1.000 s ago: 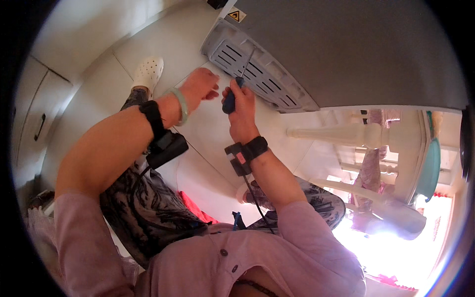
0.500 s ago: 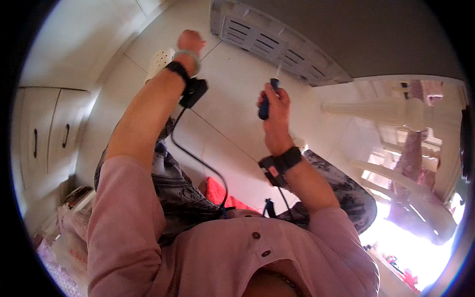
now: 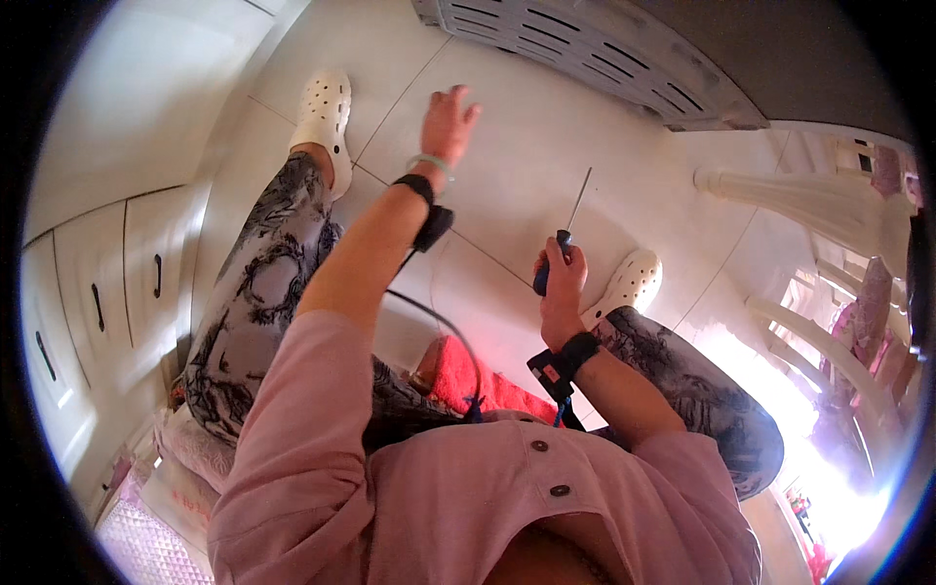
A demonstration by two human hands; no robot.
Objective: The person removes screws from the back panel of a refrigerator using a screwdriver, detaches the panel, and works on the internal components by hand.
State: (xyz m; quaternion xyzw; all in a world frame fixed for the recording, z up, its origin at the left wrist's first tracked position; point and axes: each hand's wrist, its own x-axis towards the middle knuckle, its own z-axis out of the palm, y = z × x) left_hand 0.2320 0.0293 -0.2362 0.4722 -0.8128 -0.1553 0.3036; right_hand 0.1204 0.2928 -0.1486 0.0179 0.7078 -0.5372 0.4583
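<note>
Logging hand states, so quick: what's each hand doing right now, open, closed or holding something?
Left hand: open, fingers loosely apart, nothing visible in it.
Right hand: closed around the handle of a blue-handled screwdriver.

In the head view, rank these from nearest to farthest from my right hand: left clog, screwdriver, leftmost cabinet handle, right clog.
1. Screwdriver: gripped in the right hand.
2. Right clog: just right of that hand.
3. Left clog: ahead, to the left.
4. Leftmost cabinet handle: far left.
</note>
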